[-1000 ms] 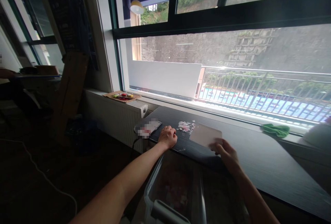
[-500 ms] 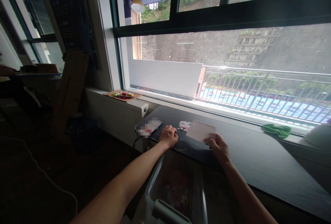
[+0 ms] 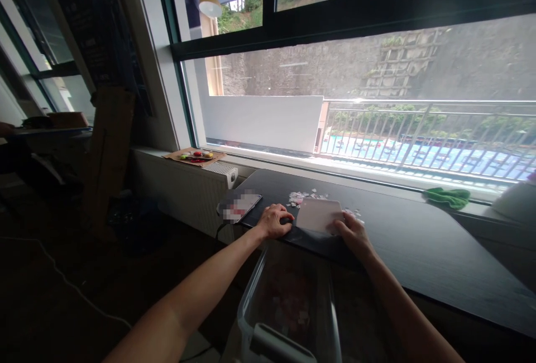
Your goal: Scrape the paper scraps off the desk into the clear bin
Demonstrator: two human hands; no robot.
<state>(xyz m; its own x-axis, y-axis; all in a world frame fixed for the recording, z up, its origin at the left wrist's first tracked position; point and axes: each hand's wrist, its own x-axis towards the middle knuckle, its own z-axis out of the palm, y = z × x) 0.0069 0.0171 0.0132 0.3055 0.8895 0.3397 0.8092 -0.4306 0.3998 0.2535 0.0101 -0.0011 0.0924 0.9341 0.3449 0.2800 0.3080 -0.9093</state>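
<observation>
The right hand (image 3: 354,232) has hold of a pale card (image 3: 318,215) by its near right corner, thumb on the upper face and fingers beyond the edge. This corner hold appears to leave the far and left edges of the card unobstructed. The card is over the dark table (image 3: 410,240), close to its near edge; whether it lies flat or is slightly raised cannot be determined.

Paper scraps (image 3: 302,198) are loose on the table just behind the card's far edge, and more lie beyond the right hand's fingers.

The left hand (image 3: 274,221) rests at the table edge, to the left of the card and apart from it. Its fingers are curled, with something dark beneath them; whether it grips an object or only the edge cannot be told. Its position presumably steadies the body.

A clear tub (image 3: 252,282) sits below the near edge, between the forearms, with pale pieces inside. Its placement seems to keep it within reach of both hands.

A phone (image 3: 251,206) lies left of the left hand, apparently clear of the scraps. A green cloth (image 3: 448,197) lies on the windowsill.
</observation>
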